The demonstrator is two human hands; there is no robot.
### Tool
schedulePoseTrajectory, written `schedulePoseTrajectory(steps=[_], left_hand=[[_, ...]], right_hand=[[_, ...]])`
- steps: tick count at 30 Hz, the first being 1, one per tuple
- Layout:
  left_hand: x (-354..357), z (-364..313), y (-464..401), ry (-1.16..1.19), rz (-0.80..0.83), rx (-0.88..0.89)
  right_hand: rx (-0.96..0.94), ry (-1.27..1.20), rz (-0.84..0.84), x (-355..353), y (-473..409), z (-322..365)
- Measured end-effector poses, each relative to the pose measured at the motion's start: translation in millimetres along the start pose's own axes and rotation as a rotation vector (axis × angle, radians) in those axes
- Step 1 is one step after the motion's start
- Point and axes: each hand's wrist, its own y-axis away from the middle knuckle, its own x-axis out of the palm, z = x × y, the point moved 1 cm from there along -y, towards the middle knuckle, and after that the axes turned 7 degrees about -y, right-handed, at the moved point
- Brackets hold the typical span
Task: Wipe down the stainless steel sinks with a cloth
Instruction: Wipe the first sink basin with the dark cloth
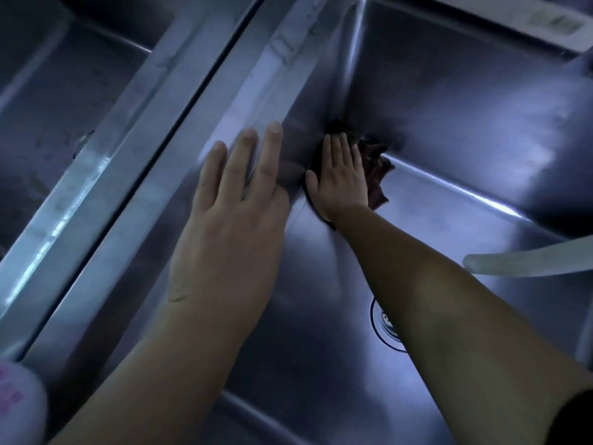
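Right hand (340, 175) flat, fingers spread, pressing dark cloth (377, 175) into sink (449, 91) corner, left hand (234, 200) open, flat on rim

Bits I see around the work area

A pale hose (529, 263) reaches in from my right; a blurred white-and-pink object (17, 403) sits at lower left; a white labelled strip (526, 19) runs top right.

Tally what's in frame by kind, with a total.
Sink basins: 2, right basin, left basin
Hands: 2, left hand flat on the rim, right hand pressing the cloth
Cloths: 1, dark cloth
Drains: 1, drain
Hoses: 1, pale hose
Total: 7
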Motion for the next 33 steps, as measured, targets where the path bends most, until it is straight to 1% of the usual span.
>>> schedulePoseTrajectory(steps=[5, 11, 14, 19, 21, 24, 27, 29, 33], left_hand=[[0, -1, 2, -0.059, 0.017, -0.005], [-4, -1, 3, -0.071, 0.064, 0.012], [-7, -1, 4, -0.068, 0.066, 0.018], [-6, -1, 4, -0.019, 0.02, 0.013], [-3, -1, 5, 0.009, -0.01, 0.009], [-1, -1, 6, 0.035, -0.037, 0.016], [-2, -1, 6, 0.06, -0.034, 0.009], [-4, -2, 6, 0.09, -0.038, 0.004], [-7, -2, 6, 0.105, -0.024, 0.005]], right_hand=[[0.003, -0.011, -0.008, -3, 7, -7], [0.097, -0.013, -0.073, -21, 57, -65], [0.181, 0.009, -0.094, -33, 88, -97], [0.298, 0.04, -0.074, -46, 137, -154], [0.339, 0.024, -0.117, -49, 155, -173], [0.477, -0.035, -0.179, -49, 187, -194], [0.636, -0.031, -0.226, -46, 207, -194], [0.71, -0.029, -0.211, -42, 208, -181], [0.718, 0.013, -0.117, -27, 195, -141]])
